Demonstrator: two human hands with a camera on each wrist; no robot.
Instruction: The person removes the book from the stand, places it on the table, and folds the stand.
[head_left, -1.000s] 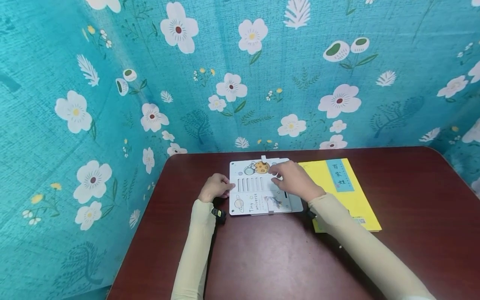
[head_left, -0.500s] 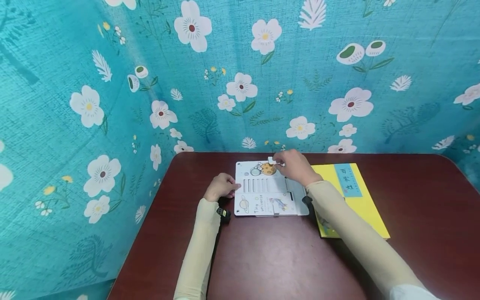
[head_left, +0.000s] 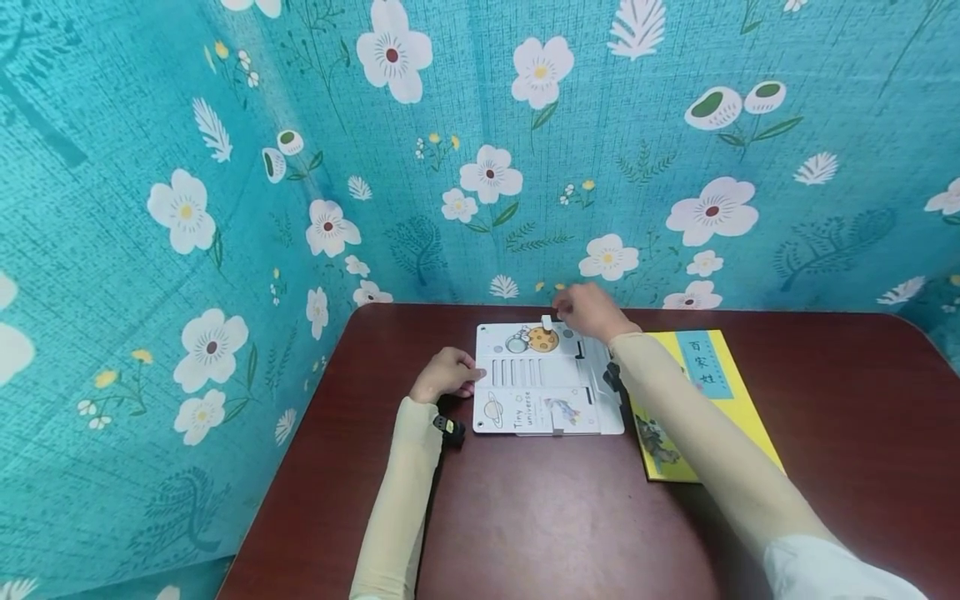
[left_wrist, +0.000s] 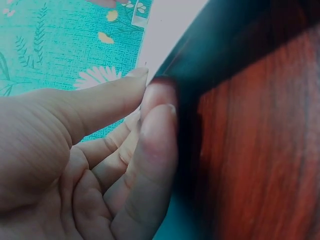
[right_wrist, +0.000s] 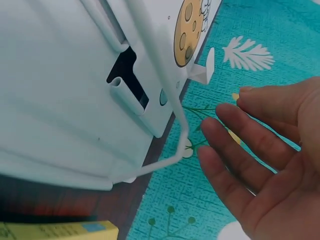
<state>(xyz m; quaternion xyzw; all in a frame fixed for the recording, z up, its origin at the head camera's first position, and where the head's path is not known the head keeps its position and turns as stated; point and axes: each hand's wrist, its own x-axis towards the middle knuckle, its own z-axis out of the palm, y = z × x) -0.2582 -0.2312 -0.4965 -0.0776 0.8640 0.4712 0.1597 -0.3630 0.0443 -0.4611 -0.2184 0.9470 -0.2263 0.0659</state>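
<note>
A white book stand (head_left: 561, 372) printed with an astronaut, planets and "Tiny universe" lies on the table, its slotted panel facing up. My left hand (head_left: 447, 372) pinches its left edge; in the left wrist view the thumb (left_wrist: 107, 100) is on one face and the fingers on the other. Just past the far edge, my right hand (head_left: 591, 308) is off the stand, beside a small white page clip (head_left: 547, 322). The right wrist view shows its fingers (right_wrist: 240, 150) loosely bent and holding nothing, near that clip and a bent white wire bar (right_wrist: 172, 100) on the stand.
A yellow book (head_left: 738, 417) with a blue title label lies right of the stand, partly under the right forearm. The dark red wooden table (head_left: 540, 517) ends at the back against a blue flowered cloth (head_left: 480, 233).
My right hand has gone from over the stand's panel to the far-edge clip, then off it past the edge. The left hand keeps its pinch. The head view has shifted a little.
</note>
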